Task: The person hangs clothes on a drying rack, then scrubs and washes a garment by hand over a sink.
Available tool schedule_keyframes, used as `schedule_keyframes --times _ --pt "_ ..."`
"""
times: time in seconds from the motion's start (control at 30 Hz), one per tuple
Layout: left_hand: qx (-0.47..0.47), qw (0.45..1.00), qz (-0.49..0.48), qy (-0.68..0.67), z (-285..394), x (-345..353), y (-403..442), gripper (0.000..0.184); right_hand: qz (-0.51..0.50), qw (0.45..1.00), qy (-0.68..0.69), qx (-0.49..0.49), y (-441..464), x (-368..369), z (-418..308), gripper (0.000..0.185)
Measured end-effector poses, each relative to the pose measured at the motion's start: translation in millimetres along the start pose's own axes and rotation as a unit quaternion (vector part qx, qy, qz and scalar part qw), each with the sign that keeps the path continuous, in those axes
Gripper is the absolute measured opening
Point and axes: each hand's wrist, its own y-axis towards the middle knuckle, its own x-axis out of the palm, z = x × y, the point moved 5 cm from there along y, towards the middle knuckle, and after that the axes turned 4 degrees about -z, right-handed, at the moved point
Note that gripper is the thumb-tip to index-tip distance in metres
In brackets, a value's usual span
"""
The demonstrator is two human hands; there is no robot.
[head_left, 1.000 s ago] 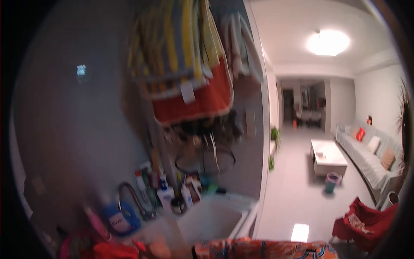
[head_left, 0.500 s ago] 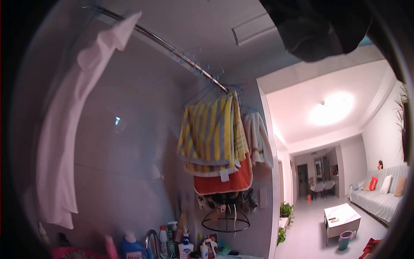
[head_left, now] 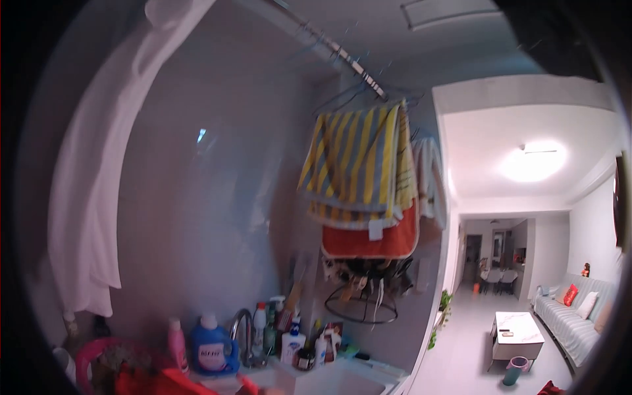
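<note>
Low down — red cloth (head_left: 155,383): at bottom edge, before the pink basin (head_left: 83,363).
Hands: too unclear to tell whether open or gripping.
Sink (head_left: 359,380): right of cloth — blue bottle (head_left: 205,334) behind.

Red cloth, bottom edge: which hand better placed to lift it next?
Probably the right hand: a blurred sliver seems to show near the red cloth; the left hand isn't in view.

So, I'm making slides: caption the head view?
Red cloth by a sink, bottles behind, striped towel hanging above.
</note>
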Motion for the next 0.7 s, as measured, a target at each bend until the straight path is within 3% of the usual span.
schedule_keyframes --times 0.13,0.2,0.23,0.3,0.33,0.37,0.4,0.47,0.5,0.53,0.6,0.67,0.7 --pt "-0.057 0.998 -0.011 -0.006 30 -3 -16 0.038 0.015 1.0 -0.013 -0.005 -9 19 18 0.033" --pt "0.078 0.989 -0.107 -0.062 4 -18 12 0.015 0.014 0.999 -0.03 -0.002 -16 27 31 0.033" --pt "0.139 0.972 -0.16 -0.098 17 -15 13 0.015 0.008 0.999 -0.039 0.006 -14 23 34 0.033" --pt "-0.061 0.993 0.03 -0.098 21 -12 -25 0.017 -0.015 0.999 -0.045 0.023 18 -11 30 0.03" --pt "0.012 0.997 0.078 -0.025 24 -8 -26 0.019 -0.026 0.998 -0.046 0.027 28 -21 27 0.027" --pt "-0.056 0.992 0.062 -0.093 44 -2 -37 0.019 -0.009 1.0 -0.009 -0.006 17 -19 16 0.027" --pt "0.02 0.954 0.001 0.301 66 -6 -34 0.02 0.011 0.999 0.027 -0.038 2 -20 1 0.028" --pt "0.035 0.91 -0.022 0.412 70 -13 -31 0.021 0.011 0.996 0.045 -0.072 -1 -17 -1 0.031" --pt "-0.013 0.987 0.039 0.153 55 -17 -33 0.022 -0.011 0.997 0.031 -0.07 5 -3 12 0.033" --pt "-0.054 0.986 0.105 -0.116 39 -19 -41 0.022 -0.035 0.997 0.019 -0.064 8 9 22 0.036" --pt "-0.005 0.993 0.106 -0.049 66 1 -49 0.025 -0.084 0.996 0.014 0.013 35 10 44 0.041" --pt "-0.008 0.996 0.084 0.029 72 -1 -48 0.03 -0.1 0.959 0.238 0.117 39 20 75 0.053" --pt "0.015 0.994 0.094 0.057 89 3 -50 0.032 -0.095 0.95 0.262 0.137 35 16 79 0.056"
